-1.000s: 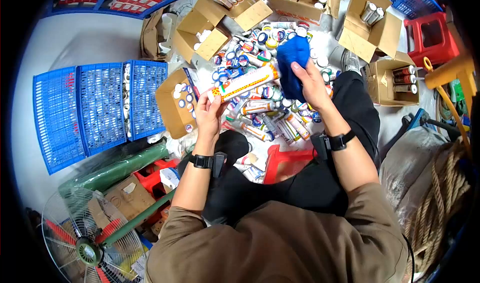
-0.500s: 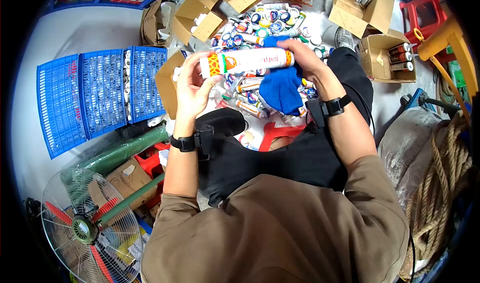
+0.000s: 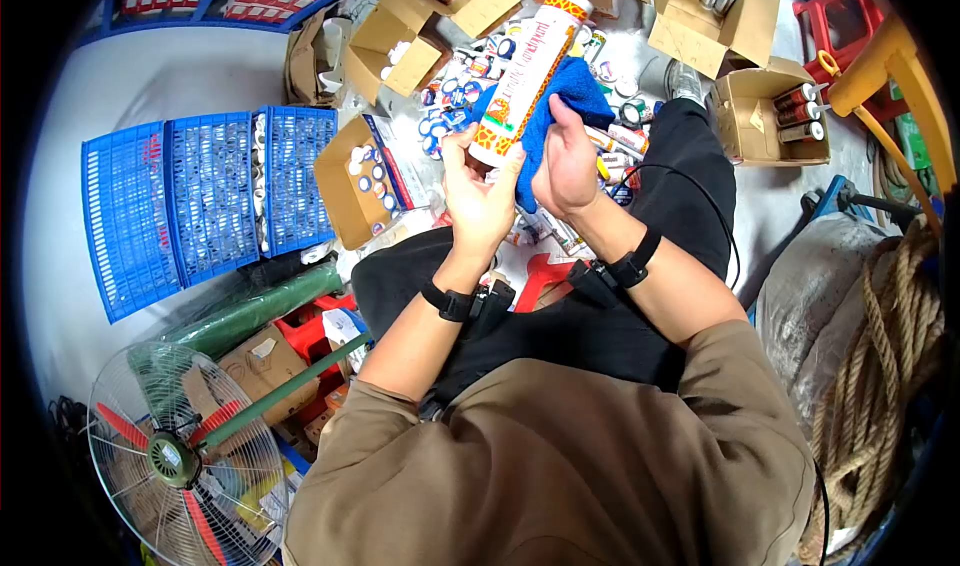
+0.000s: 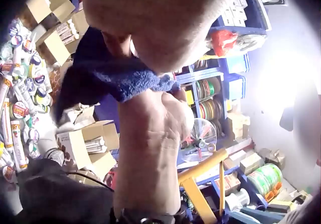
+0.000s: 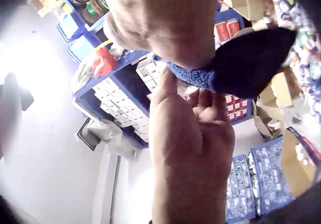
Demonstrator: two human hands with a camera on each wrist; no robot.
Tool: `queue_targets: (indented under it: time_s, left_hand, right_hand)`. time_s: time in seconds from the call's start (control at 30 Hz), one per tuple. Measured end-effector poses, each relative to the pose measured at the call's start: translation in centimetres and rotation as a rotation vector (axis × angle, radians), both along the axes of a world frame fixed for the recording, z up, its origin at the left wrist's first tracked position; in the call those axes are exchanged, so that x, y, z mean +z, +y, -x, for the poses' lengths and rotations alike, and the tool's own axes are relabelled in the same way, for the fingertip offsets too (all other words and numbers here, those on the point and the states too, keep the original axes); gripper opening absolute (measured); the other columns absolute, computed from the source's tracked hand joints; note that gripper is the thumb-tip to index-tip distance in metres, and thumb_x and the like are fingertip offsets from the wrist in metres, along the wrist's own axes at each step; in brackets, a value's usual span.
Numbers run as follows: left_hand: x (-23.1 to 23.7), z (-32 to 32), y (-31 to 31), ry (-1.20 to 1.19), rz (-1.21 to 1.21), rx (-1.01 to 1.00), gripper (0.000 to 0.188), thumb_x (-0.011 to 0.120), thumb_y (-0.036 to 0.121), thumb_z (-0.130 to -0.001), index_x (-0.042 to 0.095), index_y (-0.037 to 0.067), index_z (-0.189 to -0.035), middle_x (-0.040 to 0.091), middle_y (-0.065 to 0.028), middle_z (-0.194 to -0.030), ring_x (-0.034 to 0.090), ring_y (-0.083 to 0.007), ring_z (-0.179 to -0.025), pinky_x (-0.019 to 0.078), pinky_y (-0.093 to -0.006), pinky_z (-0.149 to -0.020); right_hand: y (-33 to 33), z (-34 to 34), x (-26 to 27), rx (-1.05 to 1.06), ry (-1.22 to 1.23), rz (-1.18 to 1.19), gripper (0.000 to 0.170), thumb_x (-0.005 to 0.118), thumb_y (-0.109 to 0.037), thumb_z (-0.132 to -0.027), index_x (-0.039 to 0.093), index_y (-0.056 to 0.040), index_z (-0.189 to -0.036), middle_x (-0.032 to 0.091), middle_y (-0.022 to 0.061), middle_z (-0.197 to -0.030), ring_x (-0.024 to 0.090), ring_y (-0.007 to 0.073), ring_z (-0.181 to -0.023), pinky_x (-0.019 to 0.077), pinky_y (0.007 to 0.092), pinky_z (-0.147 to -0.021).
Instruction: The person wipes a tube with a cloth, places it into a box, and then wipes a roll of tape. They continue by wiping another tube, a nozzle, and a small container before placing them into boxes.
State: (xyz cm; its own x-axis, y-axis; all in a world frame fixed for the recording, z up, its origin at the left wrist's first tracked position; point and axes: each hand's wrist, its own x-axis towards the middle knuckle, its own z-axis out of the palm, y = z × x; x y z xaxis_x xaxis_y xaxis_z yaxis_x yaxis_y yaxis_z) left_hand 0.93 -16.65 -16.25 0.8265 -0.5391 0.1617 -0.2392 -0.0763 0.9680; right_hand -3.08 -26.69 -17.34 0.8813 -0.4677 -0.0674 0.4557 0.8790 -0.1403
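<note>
A white cartridge tube (image 3: 528,78) with giraffe-patterned orange and yellow bands and red lettering tilts away from me in the head view. My left hand (image 3: 482,196) grips its lower end between thumb and fingers. Behind and along the tube's right side lies a blue terry cloth (image 3: 588,94), which my right hand (image 3: 568,171) holds against it, thumb raised. In the left wrist view the cloth (image 4: 133,78) bunches over the right hand's fingers. From the right wrist, the left hand (image 5: 188,128) shows below the cloth (image 5: 246,66), and most of the tube is hidden.
Below the hands spreads a heap of loose tubes (image 3: 455,91) and caps on the floor. Open cartons surround it, one with caps (image 3: 345,181), another with nozzled tubes (image 3: 765,121). Blue crates (image 3: 210,201) stand left, a fan (image 3: 185,456) lower left, coiled rope (image 3: 880,396) right.
The tube has swung from lying crosswise to pointing up and away. Both hands have come closer together, the left moving right. The blue cloth now wraps behind the tube.
</note>
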Motion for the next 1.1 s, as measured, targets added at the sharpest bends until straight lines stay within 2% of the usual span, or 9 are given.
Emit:
queue_targets:
  time_s: [0.07, 0.17, 0.27, 0.37, 0.57, 0.63, 0.77, 0.9, 1.1]
  left_hand:
    - [0.1, -0.2, 0.1, -0.059, -0.017, 0.013, 0.047, 0.075, 0.003, -0.084, 0.045, -0.003, -0.120, 0.058, -0.0136, -0.108, 0.061, -0.0178, -0.097, 0.0498, -0.0318, -0.087]
    - [0.5, -0.5, 1.0, -0.228, -0.211, 0.041, 0.048, 0.079, 0.003, -0.078, 0.051, -0.004, -0.116, 0.056, -0.0146, -0.106, 0.061, -0.0227, -0.091, 0.0503, -0.0339, -0.082]
    - [1.5, -0.3, 0.9, -0.811, -0.264, -0.128, 0.051, 0.085, 0.002, -0.071, 0.054, -0.002, -0.111, 0.056, -0.0181, -0.103, 0.059, -0.0303, -0.093, 0.0487, -0.0366, -0.079]
    - [1.3, 0.7, 0.8, -0.772, -0.232, -0.161, 0.051, 0.085, 0.003, -0.071, 0.054, -0.001, -0.112, 0.056, -0.0176, -0.101, 0.058, -0.0298, -0.094, 0.0486, -0.0366, -0.080]
    - [0.8, 1.5, 0.7, -0.634, -0.213, -0.279, 0.049, 0.085, 0.006, -0.074, 0.052, -0.002, -0.110, 0.062, -0.0175, -0.106, 0.065, -0.0212, -0.092, 0.0527, -0.0294, -0.076]
    - [1.0, 2.0, 0.4, -0.100, -0.180, -0.286, 0.045, 0.081, 0.006, -0.079, 0.050, -0.003, -0.111, 0.066, -0.0157, -0.106, 0.067, -0.0175, -0.091, 0.0535, -0.0275, -0.077]
    - [1.2, 2.1, 0.0, 0.049, -0.188, -0.373, 0.035, 0.070, 0.006, -0.089, 0.048, -0.004, -0.115, 0.070, -0.0158, -0.099, 0.070, -0.0182, -0.085, 0.0557, -0.0284, -0.075]
    - [2.3, 2.0, -1.5, 0.304, -0.107, -0.266, 0.040, 0.059, 0.034, -0.098, 0.052, -0.004, -0.105, 0.070, -0.0153, -0.092, 0.071, -0.0209, -0.074, 0.0581, -0.0311, -0.073]
    - [1.3, -0.2, -1.1, 0.137, -0.297, -0.252, 0.032, 0.071, 0.028, -0.091, 0.057, -0.001, -0.092, 0.069, -0.0083, -0.079, 0.065, -0.0093, -0.066, 0.0503, -0.0234, -0.061]
  right_hand:
    - [-0.2, -0.1, 1.4, -0.181, -0.015, -0.006, 0.054, 0.038, -0.047, -0.103, 0.043, -0.0071, -0.140, 0.054, 0.0091, -0.136, 0.053, 0.0265, -0.124, 0.0384, 0.0455, -0.109]
    - [-2.5, 0.0, -0.8, -0.019, -0.082, -0.200, 0.061, 0.039, -0.057, -0.099, 0.046, -0.0100, -0.137, 0.056, 0.0092, -0.133, 0.053, 0.0264, -0.124, 0.0384, 0.0474, -0.109]
    - [-4.8, -0.3, -1.8, -0.102, 0.011, -0.156, 0.045, 0.051, -0.038, -0.101, 0.049, -0.0074, -0.134, 0.061, 0.0098, -0.125, 0.058, 0.0251, -0.117, 0.0446, 0.0449, -0.103]
    - [-7.6, -0.2, -1.9, -0.361, 0.095, 0.032, 0.044, 0.056, -0.031, -0.099, 0.052, 0.0006, -0.129, 0.063, 0.0122, -0.120, 0.061, 0.0229, -0.111, 0.0474, 0.0385, -0.099]
    - [-9.9, 1.7, -0.7, -0.312, -0.028, -0.058, 0.053, 0.060, -0.034, -0.091, 0.050, 0.0036, -0.127, 0.060, 0.0208, -0.126, 0.056, 0.0307, -0.121, 0.0391, 0.0417, -0.111]
    - [-9.4, 1.2, -1.2, -0.285, -0.105, 0.051, 0.051, 0.060, -0.033, -0.090, 0.051, 0.0021, -0.126, 0.061, 0.0213, -0.123, 0.057, 0.0305, -0.120, 0.0384, 0.0421, -0.111]
    - [-7.3, 0.6, -0.9, -0.162, -0.132, 0.081, 0.057, 0.060, -0.035, -0.088, 0.049, 0.0038, -0.128, 0.062, 0.0213, -0.119, 0.059, 0.0290, -0.116, 0.0420, 0.0394, -0.108]
    - [-5.0, 0.5, -0.4, -0.037, -0.177, -0.029, 0.054, 0.066, -0.026, -0.086, 0.048, 0.0021, -0.128, 0.061, 0.0234, -0.118, 0.060, 0.0299, -0.114, 0.0445, 0.0412, -0.106]
    - [-5.2, 0.9, -1.5, 0.026, -0.147, -0.065, 0.044, 0.068, -0.021, -0.089, 0.052, -0.0021, -0.125, 0.066, 0.0150, -0.106, 0.064, 0.0242, -0.102, 0.0507, 0.0409, -0.098]
